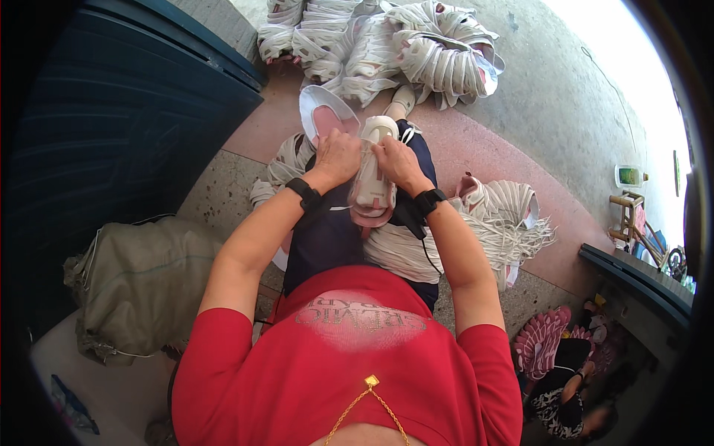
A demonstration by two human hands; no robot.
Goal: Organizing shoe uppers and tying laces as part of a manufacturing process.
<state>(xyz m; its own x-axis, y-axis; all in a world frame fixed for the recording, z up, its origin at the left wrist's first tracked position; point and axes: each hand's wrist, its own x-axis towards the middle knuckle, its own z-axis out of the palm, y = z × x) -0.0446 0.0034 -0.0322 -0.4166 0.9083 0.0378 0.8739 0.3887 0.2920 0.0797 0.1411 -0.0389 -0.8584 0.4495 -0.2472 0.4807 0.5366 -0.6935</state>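
Note:
A white and pink shoe upper [366, 187] lies lengthwise over my lap, its toe end away from me. My left hand [338, 157] is closed at its left edge, fingertips pinched. My right hand [401, 162] grips its right side near the lace holes, thumb on top. Whether a thin lace runs between my fingertips is too small to tell. A white lace end [408, 133] sticks out beyond my right hand. Just past my left hand is another upper [316, 100], white-edged with a pink inside.
Bundles of white uppers [446, 67] lie on the floor ahead. A bunch of white laces [513, 236] and more uppers [494, 197] lie to my right. A stuffed sack [149, 286] stands at left beside a dark blue door [126, 97]. Another person [569, 386] sits at lower right near pink pieces [543, 342].

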